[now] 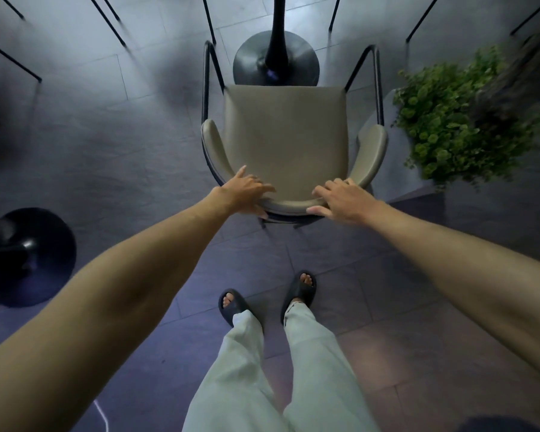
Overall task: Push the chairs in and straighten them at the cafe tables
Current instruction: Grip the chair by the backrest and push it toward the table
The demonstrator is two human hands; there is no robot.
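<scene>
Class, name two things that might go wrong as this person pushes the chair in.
1. Steered only by the left hand and right hand on its backrest, the chair may veer, and a front leg may strike the round table base.
2. The plant stands close beside the chair on the person's right; a sideways swing may brush its leaves.

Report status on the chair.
Left hand and right hand grip chair by its back. Chair faces table base, seat front near it. Plant close on right.
</scene>
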